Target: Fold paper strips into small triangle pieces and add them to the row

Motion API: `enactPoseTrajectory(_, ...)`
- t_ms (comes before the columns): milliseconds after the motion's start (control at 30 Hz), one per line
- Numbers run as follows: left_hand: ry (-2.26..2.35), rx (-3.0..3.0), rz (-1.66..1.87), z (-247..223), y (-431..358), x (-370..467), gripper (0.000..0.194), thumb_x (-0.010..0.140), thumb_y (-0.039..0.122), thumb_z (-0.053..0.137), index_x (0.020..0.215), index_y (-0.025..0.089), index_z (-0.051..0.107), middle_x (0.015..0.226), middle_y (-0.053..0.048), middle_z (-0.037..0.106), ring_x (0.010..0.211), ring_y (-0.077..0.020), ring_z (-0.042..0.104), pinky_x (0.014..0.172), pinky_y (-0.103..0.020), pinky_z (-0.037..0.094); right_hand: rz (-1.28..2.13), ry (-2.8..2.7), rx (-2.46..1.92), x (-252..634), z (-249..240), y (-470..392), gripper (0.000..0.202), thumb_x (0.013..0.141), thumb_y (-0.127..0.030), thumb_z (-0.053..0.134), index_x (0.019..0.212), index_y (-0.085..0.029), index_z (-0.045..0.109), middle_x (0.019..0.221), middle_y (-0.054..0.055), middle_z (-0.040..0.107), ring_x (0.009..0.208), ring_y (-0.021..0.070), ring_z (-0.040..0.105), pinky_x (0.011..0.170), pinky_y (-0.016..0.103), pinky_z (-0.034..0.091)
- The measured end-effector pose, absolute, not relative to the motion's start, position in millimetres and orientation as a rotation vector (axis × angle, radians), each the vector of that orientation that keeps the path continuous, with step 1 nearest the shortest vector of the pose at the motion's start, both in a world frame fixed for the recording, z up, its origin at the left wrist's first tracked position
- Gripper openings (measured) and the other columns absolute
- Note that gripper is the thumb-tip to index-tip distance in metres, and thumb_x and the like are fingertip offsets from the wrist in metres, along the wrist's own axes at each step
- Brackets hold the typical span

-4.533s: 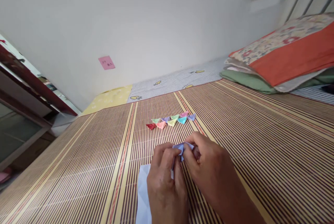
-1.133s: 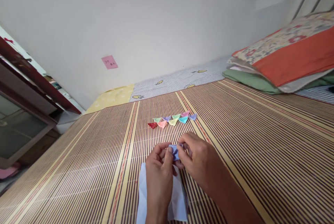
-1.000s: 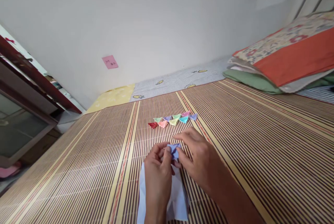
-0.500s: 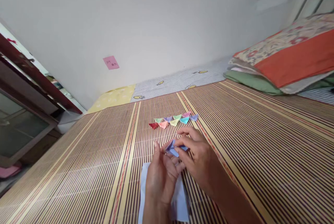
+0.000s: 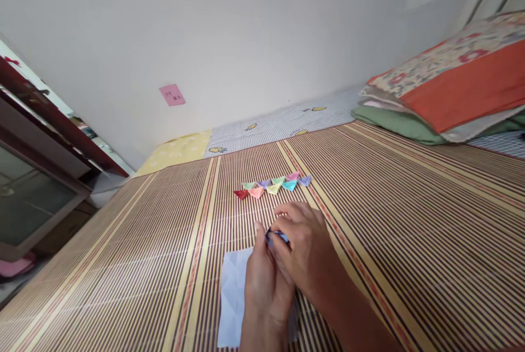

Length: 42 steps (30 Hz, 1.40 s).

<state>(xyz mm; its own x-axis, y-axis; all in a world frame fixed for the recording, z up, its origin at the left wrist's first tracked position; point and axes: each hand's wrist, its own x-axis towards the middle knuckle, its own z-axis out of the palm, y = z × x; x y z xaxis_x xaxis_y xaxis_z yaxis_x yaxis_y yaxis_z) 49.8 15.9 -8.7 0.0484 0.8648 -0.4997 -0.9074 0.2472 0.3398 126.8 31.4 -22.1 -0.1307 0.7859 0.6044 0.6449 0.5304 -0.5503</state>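
Observation:
A small piece of folded blue paper (image 5: 279, 236) is held between my two hands, mostly covered by fingers. My right hand (image 5: 305, 240) pinches it from above with thumb and fingertips. From below and to the left, my left hand (image 5: 264, 281) grips it, its thumb upright at the paper's left end. Under my left hand and wrist lies a creased pale blue sheet (image 5: 233, 292) on the striped mat. Beyond my hands stand several small folded paper pieces in two rows, among them a red piece (image 5: 241, 194), a yellow piece (image 5: 274, 188) and a cyan piece (image 5: 289, 185).
The striped bamboo mat (image 5: 143, 253) covers the bed up to a checked cloth (image 5: 270, 122) by the wall. Stacked bedding with an orange and floral cover (image 5: 459, 89) lies at the right. A pink note (image 5: 172, 95) is stuck on the wall.
My hands have drawn closer together around the blue paper, which now shows less. My left hand has shifted right, uncovering more of the pale blue sheet.

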Motion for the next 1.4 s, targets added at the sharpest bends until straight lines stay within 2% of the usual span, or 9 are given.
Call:
enactPoseTrajectory(100, 0.727, -0.095, 1.393, -9.9, 18.6, 49.6, 0.050, 0.110, 0.037, 0.033, 0.098, 0.009, 0.073, 0.072, -0.008, 0.070, 0.074, -0.0218, 0.075, 0.088, -0.038, 0.060, 0.267, -1.842, -1.182, 126.5, -22.2, 31.8, 0.015, 0.080, -0.004, 0.071, 0.075, -0.018, 0.066, 0.099, 0.005, 0.071, 0.099, 0.0279, 0.061, 0.086, 0.043, 0.042)
enactPoseTrajectory(200, 0.727, -0.068, 1.453, -12.3, 21.8, 44.6, 0.054, 0.110, 0.038, 0.029, 0.099, 0.008, 0.073, 0.072, -0.010, 0.072, 0.070, -0.0223, 0.075, 0.081, -0.037, 0.062, 0.421, -1.828, -1.077, 137.1, -18.4, 35.3, 0.018, 0.077, -0.003, 0.070, 0.085, -0.019, 0.069, 0.099, 0.005, 0.072, 0.099, 0.0263, 0.063, 0.088, 0.042, 0.046)
enactPoseTrajectory(300, 0.734, -0.019, 1.508, -16.5, 24.3, 38.2, 0.052, 0.110, 0.039, 0.032, 0.098, 0.007, 0.073, 0.080, -0.015, 0.076, 0.074, -0.0233, 0.077, 0.075, -0.035, 0.063, 0.491, -1.752, -0.964, 156.5, -11.7, 39.8, 0.017, 0.087, -0.007, 0.060, 0.091, -0.021, 0.069, 0.102, 0.005, 0.072, 0.103, 0.0239, 0.065, 0.092, 0.040, 0.049)
enactPoseTrajectory(500, 0.761, -0.037, 1.528, -21.4, 25.0, 35.1, 0.047, 0.109, 0.038, 0.036, 0.107, 0.008, 0.071, 0.082, -0.015, 0.076, 0.075, -0.0242, 0.078, 0.076, -0.039, 0.065, 0.507, -1.787, -1.046, 164.0, -7.2, 34.9, 0.016, 0.090, -0.011, 0.058, 0.086, -0.021, 0.070, 0.087, 0.002, 0.069, 0.077, 0.0183, 0.065, 0.068, 0.031, 0.049)
enactPoseTrajectory(667, 0.767, -0.070, 1.515, -13.6, 23.6, 40.2, 0.046, 0.109, 0.038, 0.034, 0.118, 0.008, 0.069, 0.085, -0.016, 0.077, 0.078, -0.0269, 0.079, 0.079, -0.046, 0.064, 0.432, -1.822, -1.240, 138.6, -17.6, 29.9, 0.008, 0.086, -0.013, 0.065, 0.086, -0.020, 0.069, 0.083, 0.003, 0.069, 0.071, 0.0196, 0.066, 0.064, 0.031, 0.046)
enactPoseTrajectory(933, 0.735, -0.169, 1.514, -15.2, 20.2, 53.4, 0.048, 0.110, 0.034, 0.037, 0.085, 0.010, 0.070, 0.077, -0.010, 0.074, 0.069, -0.0175, 0.074, 0.074, -0.027, 0.061, 0.108, -1.786, -1.417, 129.5, -26.8, 30.1, 0.014, 0.086, -0.010, 0.062, 0.075, -0.020, 0.064, 0.073, 0.003, 0.068, 0.066, 0.0219, 0.067, 0.057, 0.030, 0.038)
enactPoseTrajectory(1067, 0.721, -0.205, 1.531, -17.1, 19.5, 59.4, 0.049, 0.110, 0.034, 0.036, 0.078, 0.013, 0.067, 0.074, -0.007, 0.071, 0.067, -0.0155, 0.073, 0.071, -0.024, 0.061, 0.053, -1.802, -1.411, 129.2, -27.8, 30.0, 0.016, 0.087, -0.011, 0.058, 0.075, -0.020, 0.064, 0.069, 0.004, 0.067, 0.063, 0.0214, 0.066, 0.056, 0.030, 0.036)
enactPoseTrajectory(1233, 0.777, -0.152, 1.517, -20.1, 19.7, 57.2, 0.050, 0.110, 0.036, 0.036, 0.084, 0.011, 0.071, 0.083, -0.011, 0.073, 0.073, -0.0174, 0.074, 0.077, -0.028, 0.061, 0.084, -1.794, -1.422, 133.5, -28.9, 32.2, 0.016, 0.085, -0.013, 0.058, 0.071, -0.021, 0.062, 0.066, 0.003, 0.067, 0.058, 0.0191, 0.063, 0.055, 0.030, 0.033)
enactPoseTrajectory(1400, 0.770, 0.100, 1.471, -15.2, 18.9, 41.2, 0.047, 0.108, 0.040, 0.040, 0.102, 0.007, 0.073, 0.107, -0.020, 0.075, 0.095, -0.0268, 0.076, 0.088, -0.042, 0.060, 0.198, -1.816, -1.407, 146.5, -26.4, 37.7, 0.016, 0.083, -0.014, 0.062, 0.069, -0.021, 0.060, 0.063, -0.001, 0.066, 0.055, 0.0164, 0.060, 0.055, 0.028, 0.032)
